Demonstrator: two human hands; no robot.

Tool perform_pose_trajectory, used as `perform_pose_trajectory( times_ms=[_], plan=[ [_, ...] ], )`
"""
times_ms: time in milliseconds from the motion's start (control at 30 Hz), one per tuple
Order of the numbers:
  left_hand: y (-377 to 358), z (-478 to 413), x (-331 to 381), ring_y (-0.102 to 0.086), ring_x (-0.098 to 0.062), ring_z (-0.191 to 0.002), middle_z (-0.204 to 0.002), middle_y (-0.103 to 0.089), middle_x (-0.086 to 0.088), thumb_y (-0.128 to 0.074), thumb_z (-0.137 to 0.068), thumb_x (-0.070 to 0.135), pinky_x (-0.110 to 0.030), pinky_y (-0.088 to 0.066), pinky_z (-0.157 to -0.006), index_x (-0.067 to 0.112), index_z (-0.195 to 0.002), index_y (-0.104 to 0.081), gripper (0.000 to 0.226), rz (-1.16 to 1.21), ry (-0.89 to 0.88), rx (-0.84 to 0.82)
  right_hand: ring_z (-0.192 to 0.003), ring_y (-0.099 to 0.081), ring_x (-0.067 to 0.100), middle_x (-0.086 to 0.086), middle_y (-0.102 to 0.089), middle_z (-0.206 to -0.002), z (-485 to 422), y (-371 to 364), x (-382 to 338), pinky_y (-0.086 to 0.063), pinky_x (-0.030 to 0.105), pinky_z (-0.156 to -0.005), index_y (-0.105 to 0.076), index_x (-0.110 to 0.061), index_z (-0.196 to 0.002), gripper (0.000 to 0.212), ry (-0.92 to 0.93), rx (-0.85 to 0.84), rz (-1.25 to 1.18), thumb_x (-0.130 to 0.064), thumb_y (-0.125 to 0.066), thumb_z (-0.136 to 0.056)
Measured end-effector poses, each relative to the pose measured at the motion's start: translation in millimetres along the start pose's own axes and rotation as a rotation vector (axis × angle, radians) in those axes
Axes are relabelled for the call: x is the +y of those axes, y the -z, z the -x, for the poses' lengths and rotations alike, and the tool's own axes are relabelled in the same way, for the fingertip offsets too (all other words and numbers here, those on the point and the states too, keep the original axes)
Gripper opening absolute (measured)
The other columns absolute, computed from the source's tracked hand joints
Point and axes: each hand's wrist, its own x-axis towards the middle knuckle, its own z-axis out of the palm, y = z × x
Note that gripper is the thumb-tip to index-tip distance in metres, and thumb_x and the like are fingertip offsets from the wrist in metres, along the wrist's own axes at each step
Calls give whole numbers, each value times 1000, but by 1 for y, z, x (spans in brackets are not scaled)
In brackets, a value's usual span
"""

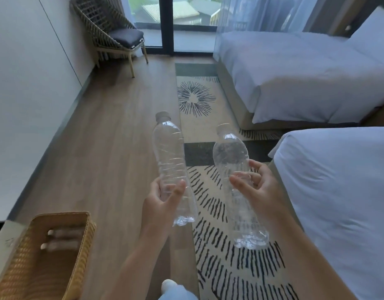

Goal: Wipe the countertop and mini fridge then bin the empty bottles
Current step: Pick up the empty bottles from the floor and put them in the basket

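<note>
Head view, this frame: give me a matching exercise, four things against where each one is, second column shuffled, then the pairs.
Things:
1 wicker basket
2 woven chair
3 left bottle
4 right bottle

Places:
A in the grip of the right hand
B far corner, by the window
C in the grip of the left hand
D bottom left, close to the person

Pairs: 1-D, 2-B, 3-C, 4-A

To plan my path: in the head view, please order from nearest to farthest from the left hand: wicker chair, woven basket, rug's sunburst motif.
1. Woven basket, lower left of the left hand.
2. Sunburst motif, ahead, slightly right.
3. Wicker chair, far ahead, to the left.
</note>
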Motion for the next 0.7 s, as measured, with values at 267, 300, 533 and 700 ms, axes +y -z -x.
perform_pose_trajectory(
  times_ms=[267, 300, 533, 700],
  plan=[
    [50, -87, 2, -61, 4, -88, -98, -64, 12, -66, -64, 65, -10, -44, -64, 39, -108, -45, 55, -32, 19, 145, -83, -67, 9, 0, -66, -103, -103, -87, -19, -56, 24, -67, -41, -24, -123, 74, 12, -142, -15, -44, -71, -58],
    [55, -96, 1, -62, 1, -90, -99, -64, 11, -66, -65, 63, -13, -44, -66, 39, -103, -46, 50, -29, 35, 173, -81, -67, 7, -1, -66, -102, -116, -97, -19, -55, 21, -64, -41, -23, -124, 74, 11, -169, -10, -42, -71, -58],
    [88, -169, -9, -65, -3, -86, -97, -66, 9, -61, -57, 67, -32, -53, -74, 40, -105, -48, 57, 17, 92, 415, -79, -67, 5, -3, -68, -98, -224, -174, -23, -53, 18, -64, -44, -33, -110, 59, 22, -359, 16, -42, -71, -58],
    [105, -232, -1, -65, -2, -86, -97, -68, 8, -63, -55, 68, -31, -53, -72, 41, -100, -51, 54, 18, 98, 609, -83, -68, 13, 2, -68, -101, -316, -242, -37, -48, 19, -60, -43, -30, -116, 78, 44, -564, -23, -55, -70, -48]
  ],
)
